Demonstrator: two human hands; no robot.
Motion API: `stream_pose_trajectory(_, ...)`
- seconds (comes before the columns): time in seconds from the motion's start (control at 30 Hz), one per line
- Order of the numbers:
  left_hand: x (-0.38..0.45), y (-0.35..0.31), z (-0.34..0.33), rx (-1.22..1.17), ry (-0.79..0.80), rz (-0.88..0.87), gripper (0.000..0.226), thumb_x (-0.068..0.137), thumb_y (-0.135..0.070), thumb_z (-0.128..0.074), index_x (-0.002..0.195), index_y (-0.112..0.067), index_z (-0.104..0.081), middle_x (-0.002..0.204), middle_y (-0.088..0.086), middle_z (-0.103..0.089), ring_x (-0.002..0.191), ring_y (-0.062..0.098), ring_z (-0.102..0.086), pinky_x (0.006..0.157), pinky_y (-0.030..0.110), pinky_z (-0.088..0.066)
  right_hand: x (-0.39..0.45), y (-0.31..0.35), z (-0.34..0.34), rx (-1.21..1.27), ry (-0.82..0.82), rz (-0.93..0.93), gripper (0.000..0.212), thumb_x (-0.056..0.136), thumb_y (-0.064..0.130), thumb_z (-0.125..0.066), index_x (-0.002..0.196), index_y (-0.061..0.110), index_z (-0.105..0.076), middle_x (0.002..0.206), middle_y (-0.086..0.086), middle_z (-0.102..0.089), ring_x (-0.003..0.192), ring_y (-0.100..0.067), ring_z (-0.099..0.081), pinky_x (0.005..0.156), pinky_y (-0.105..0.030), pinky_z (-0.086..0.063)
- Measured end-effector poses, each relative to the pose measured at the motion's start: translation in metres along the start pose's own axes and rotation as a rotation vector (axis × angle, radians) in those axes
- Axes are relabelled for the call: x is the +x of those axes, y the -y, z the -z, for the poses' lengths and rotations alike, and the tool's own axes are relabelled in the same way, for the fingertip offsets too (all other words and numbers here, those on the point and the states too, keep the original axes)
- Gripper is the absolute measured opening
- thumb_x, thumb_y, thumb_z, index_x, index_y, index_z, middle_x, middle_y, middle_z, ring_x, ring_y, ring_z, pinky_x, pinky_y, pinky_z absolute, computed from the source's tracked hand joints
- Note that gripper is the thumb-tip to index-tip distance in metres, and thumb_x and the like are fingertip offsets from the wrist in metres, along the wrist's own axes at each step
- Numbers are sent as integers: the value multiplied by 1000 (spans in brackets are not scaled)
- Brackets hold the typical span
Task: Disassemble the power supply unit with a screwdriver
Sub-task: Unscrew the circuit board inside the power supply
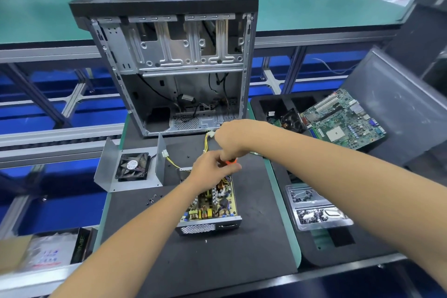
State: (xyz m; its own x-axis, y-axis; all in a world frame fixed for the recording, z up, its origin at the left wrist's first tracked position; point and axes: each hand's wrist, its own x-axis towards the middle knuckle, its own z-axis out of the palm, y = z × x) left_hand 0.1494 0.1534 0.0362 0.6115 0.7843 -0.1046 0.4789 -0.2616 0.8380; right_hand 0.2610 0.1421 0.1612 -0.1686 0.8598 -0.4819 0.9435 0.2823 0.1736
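We find the opened silver metal power supply unit (210, 210) lying lid-off on the black foam mat (217, 261) that covers the table, near the middle of our view. Its yellow circuit board faces up, crowded with parts too small to count. Its far end is hidden under both hands.

The left hand (210, 167) is curled over that far end, fingers bent round the orange-handled screwdriver (229, 161). The right hand (233, 139) closes over the top of the same handle from above. Only a short strip of orange shows between them; shaft and tip are hidden, so we cannot tell what the tip touches.

One bundle of yellow and black wires (206, 140) runs from under the hands toward a white plug. A second white plug (165, 153) lies just left of it.

To the left stands the bent grey sheet-metal cover (131, 185), carrying one black fan (132, 166). A few loose dark screws (152, 198) lie on the mat near it, too small to count exactly.

Behind, one open, gutted computer case (169, 60) stands upright. To the right we count one green motherboard (343, 118) leaning on a grey panel, and one clear plastic tray (314, 208) with two filled compartments of dark hardware, blurred.
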Motion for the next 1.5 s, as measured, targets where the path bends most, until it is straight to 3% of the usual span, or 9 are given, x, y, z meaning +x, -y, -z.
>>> stream_pose_trajectory(0.23,2,1,15,-77,161,-63,15,89,-14,-65,98,-2,-63,101,14,-64,86,15,-57,71,8,-41,1,-5,-1,-25,-58,113,31,78,23,-67,64,15,-41,67,-3,-50,64,-18,-49,48,-28,-34)
stream_pose_trajectory(0.47,5,6,6,-90,9,-21,11,77,-31,-78,74,-21,-73,61,-15,-63,59,-2,-50,58,16,-38,1,-10,-1,72,2,176,20,75,15,-71,84,16,-53,72,4,-50,72,-19,-49,60,-30,-42)
stream_pose_trajectory(0.6,5,7,2,-98,-55,-56,29,74,-31,-81,53,-28,-60,46,-12,-48,47,5,-35,47,18,-27,-4,-11,-5,152,-54,104,26,86,40,-58,88,14,-54,77,1,-52,67,-13,-47,55,-30,-38)
stream_pose_trajectory(0.7,5,2,1,-140,-85,-32,15,72,-31,-81,65,-34,-69,56,-13,-64,53,5,-51,53,18,-40,-4,-11,-2,189,-123,-12,35,96,37,-39,80,10,-55,72,-6,-52,66,-22,-53,56,-31,-42)
stream_pose_trajectory(0.93,9,3,6,-102,39,-5,15,69,-44,-80,77,-37,-69,76,-5,-68,78,19,-60,79,39,-47,2,-13,0,190,91,5,41,97,34,-47,65,11,-54,62,-5,-61,53,-19,-54,48,-26,-37)
stream_pose_trajectory(1.1,12,3,19,-156,158,-92,9,84,-20,-70,89,-27,-66,84,-11,-70,81,3,-60,78,19,-46,2,-17,3,84,80,101,26,89,28,-59,69,14,-51,69,-2,-55,63,-19,-48,56,-30,-39)
stream_pose_trajectory(1.27,14,6,19,-95,171,-29,16,87,-16,-69,102,-13,-71,99,-1,-73,97,14,-64,91,32,-47,0,-18,4,118,35,201,13,81,14,-68,91,16,-62,77,4,-56,76,-18,-52,64,-30,-44)
stream_pose_trajectory(1.4,12,6,16,-73,118,-34,9,82,-14,-73,90,-11,-72,90,-4,-72,89,10,-65,84,30,-48,-2,-16,-2,197,-17,218,14,77,12,-65,92,13,-64,84,-1,-63,77,-20,-55,57,-26,-40)
stream_pose_trajectory(1.5,10,3,15,-68,82,-80,17,79,-12,-76,74,-24,-65,69,-16,-65,67,-1,-57,64,18,-43,-2,-13,-1,230,-34,104,28,86,38,-57,86,10,-60,73,-2,-59,73,-23,-59,56,-29,-39)
